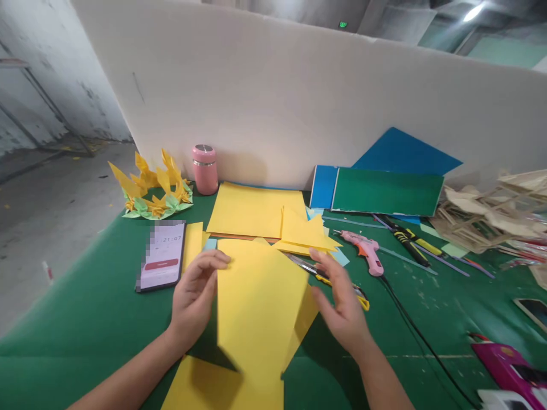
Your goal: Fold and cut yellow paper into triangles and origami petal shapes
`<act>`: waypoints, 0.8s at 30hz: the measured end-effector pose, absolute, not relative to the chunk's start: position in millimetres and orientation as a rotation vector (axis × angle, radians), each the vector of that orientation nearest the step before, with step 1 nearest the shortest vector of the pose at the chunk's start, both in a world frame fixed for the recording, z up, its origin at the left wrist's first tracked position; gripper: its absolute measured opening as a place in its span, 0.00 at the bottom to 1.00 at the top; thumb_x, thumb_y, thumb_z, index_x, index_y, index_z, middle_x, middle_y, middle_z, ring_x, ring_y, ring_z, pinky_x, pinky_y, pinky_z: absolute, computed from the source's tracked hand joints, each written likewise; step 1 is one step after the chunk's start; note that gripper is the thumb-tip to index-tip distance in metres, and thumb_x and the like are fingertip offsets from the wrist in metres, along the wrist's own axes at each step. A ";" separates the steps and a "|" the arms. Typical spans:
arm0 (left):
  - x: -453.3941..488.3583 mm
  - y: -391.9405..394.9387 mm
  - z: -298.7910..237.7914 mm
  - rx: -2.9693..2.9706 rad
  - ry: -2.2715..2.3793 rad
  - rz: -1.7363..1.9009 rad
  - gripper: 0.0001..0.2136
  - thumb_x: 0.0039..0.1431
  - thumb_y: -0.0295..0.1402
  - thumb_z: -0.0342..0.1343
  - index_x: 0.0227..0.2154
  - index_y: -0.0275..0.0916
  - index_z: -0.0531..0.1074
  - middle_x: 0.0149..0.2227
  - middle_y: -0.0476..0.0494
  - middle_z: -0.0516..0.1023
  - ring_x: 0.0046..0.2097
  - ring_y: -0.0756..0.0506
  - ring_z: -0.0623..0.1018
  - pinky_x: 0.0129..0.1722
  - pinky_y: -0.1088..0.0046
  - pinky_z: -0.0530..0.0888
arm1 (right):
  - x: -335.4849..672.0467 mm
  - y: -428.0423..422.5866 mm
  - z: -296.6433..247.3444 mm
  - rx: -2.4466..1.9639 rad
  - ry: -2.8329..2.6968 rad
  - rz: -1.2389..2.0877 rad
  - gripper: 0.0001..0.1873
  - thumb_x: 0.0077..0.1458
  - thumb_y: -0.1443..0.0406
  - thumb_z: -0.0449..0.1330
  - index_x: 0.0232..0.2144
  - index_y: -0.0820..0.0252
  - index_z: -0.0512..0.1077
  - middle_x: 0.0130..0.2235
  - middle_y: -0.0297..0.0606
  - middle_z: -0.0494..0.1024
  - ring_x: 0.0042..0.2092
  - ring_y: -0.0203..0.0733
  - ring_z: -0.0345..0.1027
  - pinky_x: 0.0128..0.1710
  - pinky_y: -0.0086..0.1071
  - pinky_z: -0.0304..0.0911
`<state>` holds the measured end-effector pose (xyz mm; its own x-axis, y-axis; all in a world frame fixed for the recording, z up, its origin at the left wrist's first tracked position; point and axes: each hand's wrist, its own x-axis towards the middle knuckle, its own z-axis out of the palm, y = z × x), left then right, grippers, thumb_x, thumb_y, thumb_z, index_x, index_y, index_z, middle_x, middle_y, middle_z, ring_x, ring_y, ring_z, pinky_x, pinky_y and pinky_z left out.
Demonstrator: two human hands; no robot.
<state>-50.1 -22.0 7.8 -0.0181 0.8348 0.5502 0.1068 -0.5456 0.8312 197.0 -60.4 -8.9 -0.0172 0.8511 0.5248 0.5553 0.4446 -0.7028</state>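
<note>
A sheet of yellow paper (256, 302) is raised in front of me, above the green table. My left hand (194, 299) pinches its upper left edge between curled fingers and thumb. Near the sheet's right side, my right hand (342, 310) has its thumb and fingers spread apart, holding nothing I can see. Under the raised sheet lies more yellow paper (200, 387), partly covered. A pair of scissors with yellow-and-black handles (323, 279) lies behind my right fingers, partly hidden by them.
Yellow sheets (252, 208) and folded yellow pieces (305, 228) lie farther back. To the left are a phone (162, 256), a paper crown (156, 191) and a pink flask (205, 171). On the right lie a pink glue gun (363, 247) with a cord, pliers (412, 242) and wooden frames (478, 216).
</note>
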 end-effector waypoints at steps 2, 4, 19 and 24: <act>-50.9 -21.9 7.1 1.598 0.932 1.475 0.07 0.60 0.39 0.52 0.31 0.42 0.69 0.36 0.42 0.74 0.41 0.42 0.76 0.38 0.65 0.76 | 194.0 -60.0 -10.9 -1.167 -1.910 0.279 0.29 0.58 0.68 0.52 0.61 0.49 0.53 0.62 0.44 0.60 0.64 0.48 0.50 0.58 0.50 0.56; -52.3 -19.0 6.6 1.559 0.922 1.303 0.07 0.59 0.37 0.51 0.29 0.41 0.69 0.37 0.41 0.74 0.42 0.41 0.75 0.36 0.65 0.76 | 191.4 -59.0 -11.5 -1.069 -2.032 0.210 0.29 0.57 0.69 0.53 0.60 0.48 0.55 0.63 0.43 0.58 0.65 0.49 0.48 0.59 0.52 0.54; -52.0 -4.0 -14.6 2.545 0.860 0.794 0.12 0.63 0.25 0.44 0.34 0.39 0.73 0.43 0.40 0.77 0.47 0.43 0.74 0.47 0.62 0.73 | 190.7 -46.7 -21.0 -0.909 -2.247 0.446 0.23 0.51 0.79 0.47 0.40 0.54 0.75 0.46 0.37 0.79 0.51 0.41 0.69 0.50 0.41 0.63; -53.5 -3.1 -12.8 2.687 0.937 0.709 0.13 0.65 0.29 0.44 0.35 0.39 0.75 0.42 0.41 0.77 0.44 0.43 0.75 0.45 0.62 0.73 | 191.1 -43.0 -21.3 -0.888 -2.223 0.563 0.17 0.56 0.75 0.49 0.39 0.55 0.74 0.43 0.38 0.80 0.47 0.42 0.71 0.47 0.39 0.64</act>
<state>-53.5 -3.1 -12.8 0.6825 0.6292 0.3718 0.5289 -0.7763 0.3429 191.1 -43.0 -21.3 -0.5445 0.7243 0.4231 0.4353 0.6751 -0.5956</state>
